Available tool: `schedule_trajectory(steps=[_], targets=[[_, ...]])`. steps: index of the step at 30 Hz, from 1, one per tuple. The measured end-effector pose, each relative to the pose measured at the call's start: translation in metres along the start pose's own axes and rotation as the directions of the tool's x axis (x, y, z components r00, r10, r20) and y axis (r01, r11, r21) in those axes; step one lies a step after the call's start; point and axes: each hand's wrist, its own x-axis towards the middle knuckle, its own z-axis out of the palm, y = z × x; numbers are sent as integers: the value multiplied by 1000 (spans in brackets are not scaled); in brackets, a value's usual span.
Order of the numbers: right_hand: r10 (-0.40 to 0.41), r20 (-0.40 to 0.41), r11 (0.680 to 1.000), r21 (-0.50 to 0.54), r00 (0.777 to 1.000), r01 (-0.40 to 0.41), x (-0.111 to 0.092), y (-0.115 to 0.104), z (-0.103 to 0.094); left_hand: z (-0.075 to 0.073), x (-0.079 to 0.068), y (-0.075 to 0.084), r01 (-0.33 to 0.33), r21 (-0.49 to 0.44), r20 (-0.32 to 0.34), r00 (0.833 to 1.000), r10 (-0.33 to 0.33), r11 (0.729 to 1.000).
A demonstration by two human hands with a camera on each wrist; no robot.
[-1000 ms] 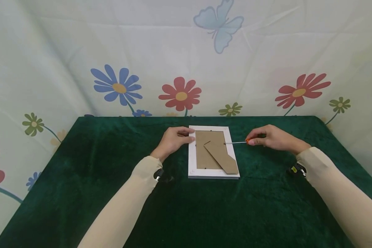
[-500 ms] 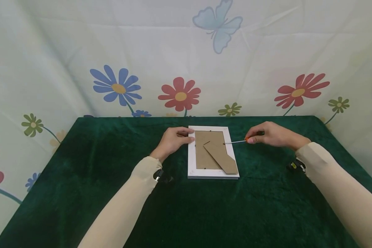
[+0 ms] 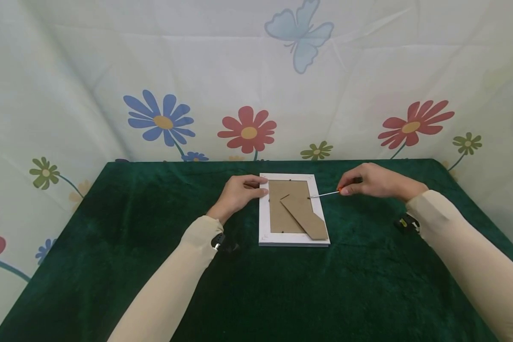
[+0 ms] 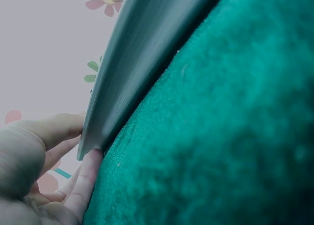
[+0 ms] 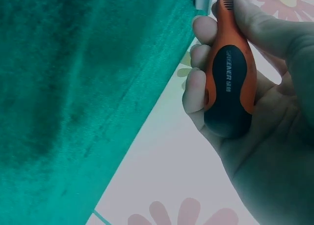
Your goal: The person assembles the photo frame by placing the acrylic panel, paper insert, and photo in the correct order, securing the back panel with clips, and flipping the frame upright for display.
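Note:
A white picture frame [image 3: 263, 223] lies face down on the green cloth, its brown backing board [image 3: 297, 187] upward. The easel leg [image 3: 309, 221] slants across the board, and small dark tabs sit along the board's edges. My left hand [image 3: 236, 195] holds the frame's left side; in the left wrist view the thumb and fingers [image 4: 87, 178] touch its edge. In my right hand [image 3: 369, 181] is a screwdriver [image 5: 229, 95] with an orange and black handle. Its thin metal shaft [image 3: 325, 194] points left, the tip at the dark tab [image 3: 309, 197] on the board's right edge.
The dark green cloth [image 3: 154, 285] covers the table. Behind it hangs a pale curtain [image 3: 213, 61] printed with flowers and a butterfly. Both wrists carry small black devices under cream sleeves [image 3: 466, 247].
My right hand has risen slightly, so the screwdriver's handle end is higher and its shaft tilts more. The tip stays at the same tab. Left hand and frame hold their places.

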Motion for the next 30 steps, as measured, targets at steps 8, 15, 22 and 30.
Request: schedule_trajectory(steps=[8,15,22,30], targets=[[-9,16,999,-44,1000,10,2,-8,-7,0,0,0,0,-1,1,1000,0,1000],[-18,34,997,-74,999,20,4,-14,-12,0,0,0,0,5,-9,1000,0,1000],[-9,48,996,-86,999,14,3,-17,-12,1,0,0,6,6,-5,1000,-6,1000],[-7,30,999,-45,1000,9,1,-11,-8,1,-1,1,4,9,-9,1000,-4,1000]])
